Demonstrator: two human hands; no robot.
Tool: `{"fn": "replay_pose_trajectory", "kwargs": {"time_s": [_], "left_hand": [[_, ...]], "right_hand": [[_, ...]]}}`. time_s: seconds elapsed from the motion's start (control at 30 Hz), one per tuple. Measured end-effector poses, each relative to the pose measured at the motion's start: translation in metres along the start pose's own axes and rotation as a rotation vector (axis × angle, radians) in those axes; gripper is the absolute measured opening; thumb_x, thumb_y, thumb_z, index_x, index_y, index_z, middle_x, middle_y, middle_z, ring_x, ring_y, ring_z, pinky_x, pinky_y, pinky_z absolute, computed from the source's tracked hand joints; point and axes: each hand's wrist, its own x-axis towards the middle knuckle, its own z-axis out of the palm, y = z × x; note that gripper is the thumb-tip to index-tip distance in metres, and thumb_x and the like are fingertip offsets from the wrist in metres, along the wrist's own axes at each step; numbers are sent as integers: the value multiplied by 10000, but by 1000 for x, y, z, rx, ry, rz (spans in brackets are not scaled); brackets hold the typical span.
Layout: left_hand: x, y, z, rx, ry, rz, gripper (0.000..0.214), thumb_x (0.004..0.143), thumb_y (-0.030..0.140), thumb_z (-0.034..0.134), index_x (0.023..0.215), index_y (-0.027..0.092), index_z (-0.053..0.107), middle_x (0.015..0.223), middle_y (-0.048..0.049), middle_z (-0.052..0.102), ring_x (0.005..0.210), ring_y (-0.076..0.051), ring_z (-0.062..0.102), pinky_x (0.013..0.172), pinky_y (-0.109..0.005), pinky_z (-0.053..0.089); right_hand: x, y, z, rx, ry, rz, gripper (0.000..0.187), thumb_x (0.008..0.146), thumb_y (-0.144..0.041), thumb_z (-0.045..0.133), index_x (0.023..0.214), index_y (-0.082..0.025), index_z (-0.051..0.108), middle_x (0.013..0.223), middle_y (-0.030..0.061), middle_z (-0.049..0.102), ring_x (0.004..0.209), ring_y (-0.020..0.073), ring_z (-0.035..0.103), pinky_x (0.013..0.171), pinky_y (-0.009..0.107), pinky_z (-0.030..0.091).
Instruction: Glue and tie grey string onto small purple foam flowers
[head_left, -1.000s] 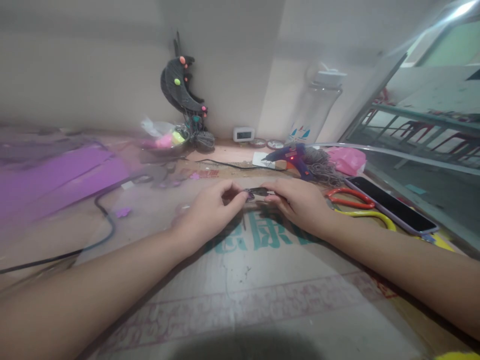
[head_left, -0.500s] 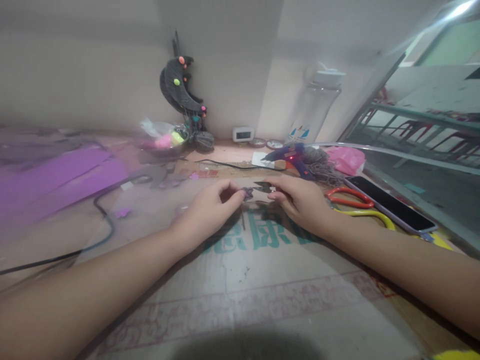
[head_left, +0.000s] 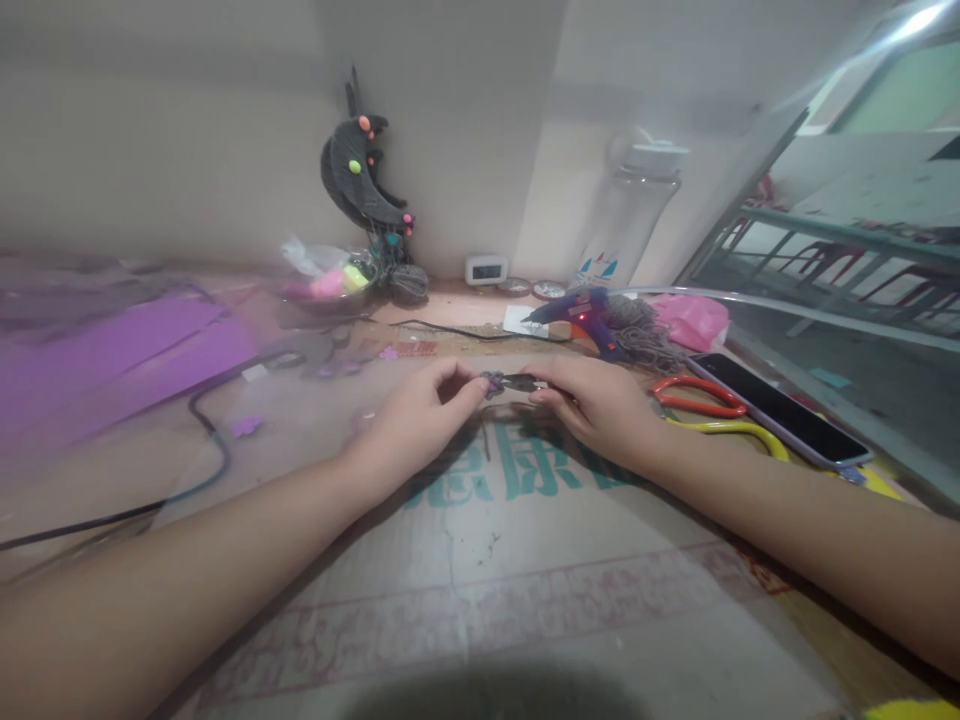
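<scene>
My left hand (head_left: 420, 415) pinches a small purple piece (head_left: 493, 381) between thumb and fingertips, just above the cardboard sheet (head_left: 525, 560). My right hand (head_left: 596, 400) grips small dark snips (head_left: 519, 381), whose blades point left and meet the purple piece. Both hands rest close together at the middle of the table, fingers curled.
A glue gun (head_left: 581, 315) and grey yarn (head_left: 637, 330) lie behind my right hand. Orange-handled scissors (head_left: 697, 400), a yellow-handled tool (head_left: 739, 432) and a phone (head_left: 780, 410) lie to the right. Purple foam sheets (head_left: 112, 350) and a black cable (head_left: 210, 430) are at left. A water bottle (head_left: 630, 215) stands at the back.
Half a second ago the snips' blades were apart and raised; now they are closed on the purple piece. Both hands stayed in place.
</scene>
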Motion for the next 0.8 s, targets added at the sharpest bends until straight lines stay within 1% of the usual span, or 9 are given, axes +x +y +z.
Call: {"fn": "replay_pose_trajectory", "kwargs": {"time_s": [0.13,0.23,0.37,0.53,0.67,0.8], "left_hand": [[0,0,0,2,-8,17,231,867,386,519,763,192,588,759,-5,630,699,-157,549,655,-276,405],[-1,1,0,19,-16,26,225,874,378,517,767,193,586,770,-6,631,703,-156,549,664,-279,412],[-1,1,0,38,-17,30,237,877,391,510,769,194,585,774,-10,635,720,-165,560,682,-290,430],[0,0,0,59,-26,19,244,874,405,505,779,196,587,771,-17,636,730,-175,569,688,-296,447],[0,0,0,33,-19,33,226,879,375,514,767,196,596,760,-7,640,712,-161,566,665,-282,437],[-1,-1,0,7,-25,36,229,893,376,509,780,196,597,766,0,641,703,-150,563,666,-270,431]], "right_hand": [[0,0,1,-34,3,-20,327,979,-355,447,1108,-159,676,979,104,745,894,223,681,764,324,484],[0,-1,1,-41,-3,-27,328,979,-348,451,1108,-149,679,962,106,746,879,219,682,753,317,483],[1,-1,2,-61,-6,-14,300,969,-341,480,1097,-168,690,952,97,748,868,212,682,745,308,475],[1,-1,2,-76,-2,-35,290,972,-315,475,1071,-170,706,889,89,752,818,207,685,717,302,474],[1,-2,-1,-19,22,16,290,973,-310,458,1106,-177,678,974,88,750,869,215,685,742,314,494],[-1,0,-2,63,103,89,311,973,-328,444,1144,-160,641,1009,96,737,880,218,687,742,312,512]]}}
